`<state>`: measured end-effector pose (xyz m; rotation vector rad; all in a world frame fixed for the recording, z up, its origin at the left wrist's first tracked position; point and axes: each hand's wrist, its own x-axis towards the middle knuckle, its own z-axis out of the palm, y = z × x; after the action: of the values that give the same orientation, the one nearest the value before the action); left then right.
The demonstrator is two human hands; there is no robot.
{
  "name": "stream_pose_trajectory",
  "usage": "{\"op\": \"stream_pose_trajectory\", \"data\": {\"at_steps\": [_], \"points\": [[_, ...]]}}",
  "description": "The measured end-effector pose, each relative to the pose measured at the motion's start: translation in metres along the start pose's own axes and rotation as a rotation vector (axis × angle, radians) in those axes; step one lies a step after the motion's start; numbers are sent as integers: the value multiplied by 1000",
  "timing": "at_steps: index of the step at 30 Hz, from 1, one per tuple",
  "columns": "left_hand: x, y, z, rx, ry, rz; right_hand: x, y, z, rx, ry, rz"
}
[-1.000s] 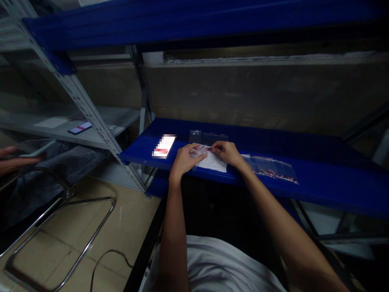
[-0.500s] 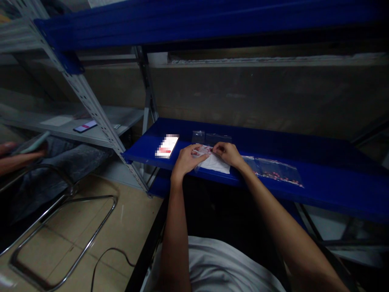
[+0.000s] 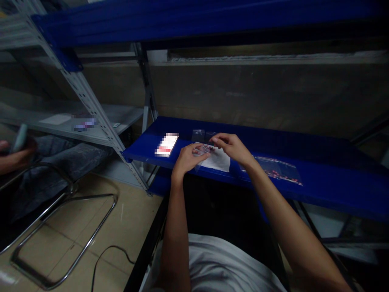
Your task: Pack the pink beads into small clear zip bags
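On the blue shelf a white sheet of paper or tissue [image 3: 217, 163] lies in front of me. At its left end my left hand [image 3: 187, 157] closes thumb and fingers around a small clear plastic bag [image 3: 202, 150] with reddish bits in it. My right hand [image 3: 230, 144] hovers over the sheet's back edge, fingertips pinched together; whatever is between them is too small to make out. To the right lies a clear zip bag [image 3: 278, 171] of small red beads. Behind the hands are flat clear bags [image 3: 198, 135], partly covered by my right hand.
A phone [image 3: 167, 144] with a lit, blurred screen rests left of my hands on the blue shelf [image 3: 142, 151]. Further left are a grey shelf [image 3: 105, 138], a metal chair frame [image 3: 88, 243] and another person's hand [image 3: 18, 157] with a phone. A blue beam [image 3: 194, 26] crosses above.
My right hand has lifted and moved slightly back from the white sheet, still pinched. My left hand stays put. The other person's hand and phone have shifted left.
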<state>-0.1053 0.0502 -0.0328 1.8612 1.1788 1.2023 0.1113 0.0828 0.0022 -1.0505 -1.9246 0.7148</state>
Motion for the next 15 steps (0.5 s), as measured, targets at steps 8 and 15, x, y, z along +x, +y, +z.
{"op": "stream_pose_trajectory", "data": {"at_steps": [8, 15], "points": [[0, -2, -1, -6, 17, -35, -2, 48, 19, -391, -19, 84], [3, -2, -1, -7, 17, -16, -3, 58, 33, -542, -48, 46]]}}
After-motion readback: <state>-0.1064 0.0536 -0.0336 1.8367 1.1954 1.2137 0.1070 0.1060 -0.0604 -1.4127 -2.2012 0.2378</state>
